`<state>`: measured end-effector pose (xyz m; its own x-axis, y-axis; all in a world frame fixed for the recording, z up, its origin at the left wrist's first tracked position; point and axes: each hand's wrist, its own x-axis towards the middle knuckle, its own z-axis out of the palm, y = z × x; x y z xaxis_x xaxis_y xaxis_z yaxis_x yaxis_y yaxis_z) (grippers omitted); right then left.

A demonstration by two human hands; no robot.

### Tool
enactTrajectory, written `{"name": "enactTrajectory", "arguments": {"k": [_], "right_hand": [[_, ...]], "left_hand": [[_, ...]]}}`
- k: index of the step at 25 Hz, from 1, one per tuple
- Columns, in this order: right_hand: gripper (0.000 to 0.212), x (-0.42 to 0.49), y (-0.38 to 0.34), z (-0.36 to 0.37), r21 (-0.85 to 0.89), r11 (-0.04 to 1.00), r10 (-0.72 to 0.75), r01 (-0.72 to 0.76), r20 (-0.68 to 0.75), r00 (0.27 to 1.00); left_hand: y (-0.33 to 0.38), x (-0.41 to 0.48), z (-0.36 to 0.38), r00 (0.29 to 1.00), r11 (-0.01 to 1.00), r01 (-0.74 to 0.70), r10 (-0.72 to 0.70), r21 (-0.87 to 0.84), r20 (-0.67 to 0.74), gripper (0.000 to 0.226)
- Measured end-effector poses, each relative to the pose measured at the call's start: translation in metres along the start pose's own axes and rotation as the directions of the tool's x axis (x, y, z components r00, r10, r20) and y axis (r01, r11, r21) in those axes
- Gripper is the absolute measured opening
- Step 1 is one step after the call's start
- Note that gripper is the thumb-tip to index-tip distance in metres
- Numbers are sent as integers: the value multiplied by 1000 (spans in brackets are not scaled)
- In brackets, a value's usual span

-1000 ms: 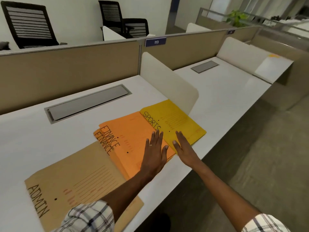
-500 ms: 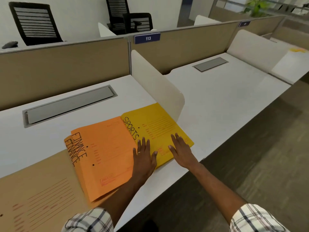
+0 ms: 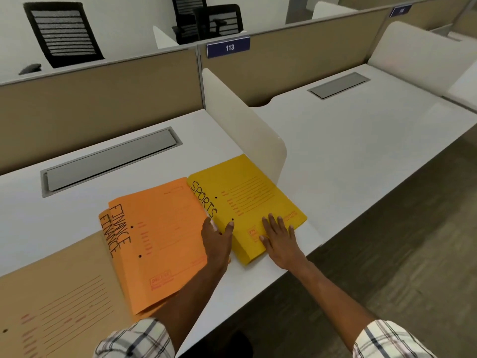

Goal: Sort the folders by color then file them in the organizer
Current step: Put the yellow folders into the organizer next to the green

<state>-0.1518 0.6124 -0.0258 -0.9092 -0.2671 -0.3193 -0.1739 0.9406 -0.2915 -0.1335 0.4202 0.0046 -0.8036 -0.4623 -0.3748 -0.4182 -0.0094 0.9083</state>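
Observation:
A yellow folder marked SPORTS (image 3: 247, 192) lies on the white desk (image 3: 348, 156) against a low white divider. My left hand (image 3: 216, 241) is at its left edge, fingers tucked under that edge and thumb on top, pinching it. My right hand (image 3: 277, 236) presses flat on the folder's near corner with straight fingers. Two stacked orange folders marked FINANCE (image 3: 160, 236) lie just to the left, slightly overlapping the yellow one. A brown folder (image 3: 51, 293) lies at the lower left, partly under the orange ones. No organizer is in view.
The white divider (image 3: 245, 135) stands upright behind the yellow folder. A grey cable hatch (image 3: 111, 158) is set into the desk further back. A tan partition (image 3: 103, 94) with a sign 113 closes the rear. The desk's front edge runs near my wrists.
My left hand left the orange folder and curled around the yellow folder's left edge. My right hand slid a little further onto the yellow folder. The camera came closer.

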Motion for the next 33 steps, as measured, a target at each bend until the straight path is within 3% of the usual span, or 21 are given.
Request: {"name": "enactTrajectory", "arguments": {"k": [3,7,11,14,17,24,29,33], "right_hand": [[62,0,-2,-4,72,997,15,-13,-23,1000],[67,0,-9,-16,174,984,25,-25,3,1000],[70,4,-23,-40,243,970,15,-12,-11,1000],[73,10,-38,-64,347,938,47,0,-125,991],[74,12,-58,-87,586,809,140,37,-253,957],[58,3,-152,-100,782,612,135,119,-252,958],[47,-13,-259,-85,905,417,58,89,-125,991],[43,-32,-368,-54,913,391,-56,114,-100,993]], "left_hand": [[1,2,-10,986,969,148,-129,-199,108,83],[7,-10,-24,972,975,68,-16,-212,235,49],[10,-33,-47,958,956,17,67,-292,278,47],[12,-44,-79,929,957,-73,167,-280,331,44],[11,-48,-118,895,950,-135,240,-282,376,44],[9,-58,-234,908,926,-234,317,-298,274,47],[-1,-74,-354,899,910,-355,395,-214,189,46],[-17,-91,-456,901,899,-426,432,-98,46,48]]}}
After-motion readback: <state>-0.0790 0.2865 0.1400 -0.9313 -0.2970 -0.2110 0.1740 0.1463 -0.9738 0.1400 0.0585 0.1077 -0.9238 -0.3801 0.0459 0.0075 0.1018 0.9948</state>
